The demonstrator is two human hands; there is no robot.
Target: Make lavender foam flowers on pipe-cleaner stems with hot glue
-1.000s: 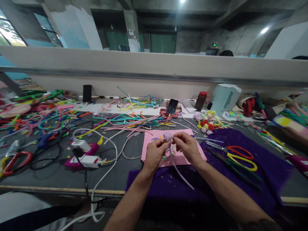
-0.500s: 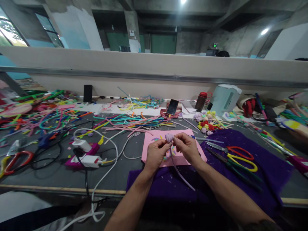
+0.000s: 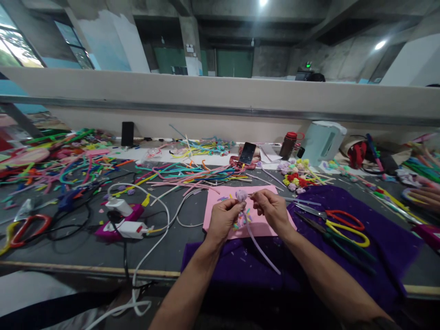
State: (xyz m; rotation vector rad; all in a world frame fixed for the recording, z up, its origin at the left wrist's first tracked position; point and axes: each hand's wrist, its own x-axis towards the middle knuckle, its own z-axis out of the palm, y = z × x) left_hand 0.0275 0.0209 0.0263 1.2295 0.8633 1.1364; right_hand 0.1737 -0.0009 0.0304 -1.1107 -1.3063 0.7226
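Over the pink foam sheet (image 3: 215, 215), my left hand (image 3: 225, 217) pinches a lilac pipe-cleaner flower (image 3: 241, 195) just below its fluffy head. Its long lilac stem (image 3: 257, 245) curves down toward the purple cloth (image 3: 220, 266). Just right of the flower, my right hand (image 3: 271, 208) has thumb and forefinger pressed together in a pinch. Something thin shows at its fingertips, too small to name. Small coloured pipe-cleaner snippets (image 3: 248, 215) lie on the foam sheet beneath my hands.
On the cloth at right lie scissors (image 3: 343, 224) with red and yellow handles and dark green-handled pliers (image 3: 347, 247). Pipe cleaners (image 3: 192, 172) spread behind the sheet. A power strip (image 3: 118, 224) with white cables sits left. A phone (image 3: 247, 152), bottle (image 3: 288, 145) and kettle (image 3: 325, 142) stand behind. Another person's hand (image 3: 424, 198) is at far right.
My right hand has drawn slightly away to the right from the flower head, its fingers more curled. My left hand keeps its hold. The other person's hand at far right has shifted.
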